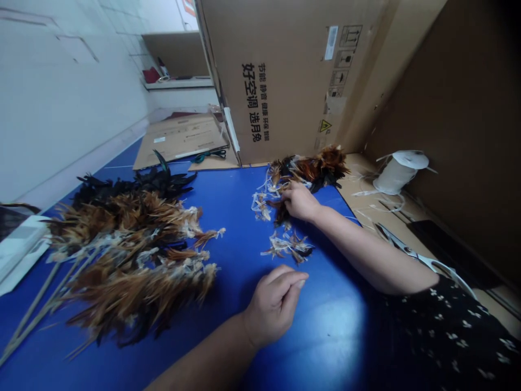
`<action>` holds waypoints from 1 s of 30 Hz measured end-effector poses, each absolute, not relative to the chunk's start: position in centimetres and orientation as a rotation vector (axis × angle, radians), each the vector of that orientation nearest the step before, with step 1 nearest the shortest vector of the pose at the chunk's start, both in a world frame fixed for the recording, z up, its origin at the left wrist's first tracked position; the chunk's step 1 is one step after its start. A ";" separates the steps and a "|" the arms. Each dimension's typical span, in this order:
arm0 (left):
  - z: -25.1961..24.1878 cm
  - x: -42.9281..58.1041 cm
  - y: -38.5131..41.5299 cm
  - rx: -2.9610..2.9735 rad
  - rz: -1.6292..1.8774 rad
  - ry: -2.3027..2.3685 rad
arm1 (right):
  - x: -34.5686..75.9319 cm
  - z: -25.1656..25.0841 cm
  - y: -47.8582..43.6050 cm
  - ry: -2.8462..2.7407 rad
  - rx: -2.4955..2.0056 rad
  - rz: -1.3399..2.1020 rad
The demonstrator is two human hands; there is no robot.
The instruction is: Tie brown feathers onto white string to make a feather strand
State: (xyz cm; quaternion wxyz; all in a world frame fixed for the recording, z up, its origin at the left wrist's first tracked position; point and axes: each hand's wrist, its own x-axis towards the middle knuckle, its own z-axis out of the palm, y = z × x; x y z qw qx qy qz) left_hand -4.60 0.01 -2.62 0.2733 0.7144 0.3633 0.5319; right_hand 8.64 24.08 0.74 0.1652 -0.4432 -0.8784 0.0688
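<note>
My right hand (300,202) reaches across the blue table (236,206) into a heap of loose brown and black feathers (313,168). Its fingers are curled down on some of them. A smaller scatter of feather tufts (288,245) lies just in front of that hand. My left hand (275,304) rests on the table nearer to me, its fingers loosely curled together with nothing visible in them. To the left lies a big pile of brown, white and black feather dusters (130,250) with thin sticks pointing toward me.
A large printed cardboard box (285,76) stands behind the feathers. A spool of white string (399,171) and metal scissors (411,252) lie on the right. Flat cardboard (179,138) and green-handled scissors (209,155) lie at the back. A white object (20,244) sits at the far left.
</note>
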 end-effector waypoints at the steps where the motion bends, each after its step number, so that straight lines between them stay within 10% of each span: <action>1: -2.6 -4.6 0.0 1.888 1.431 0.986 | 8.8 1.0 24.1 -2.448 -1.217 0.200; 11: -1.8 -4.5 2.3 0.563 1.382 0.857 | 13.4 5.4 13.4 -2.048 -0.500 0.344; 30: -2.4 -4.4 2.4 0.651 1.393 0.811 | 14.3 -1.0 6.9 -2.007 -0.557 0.574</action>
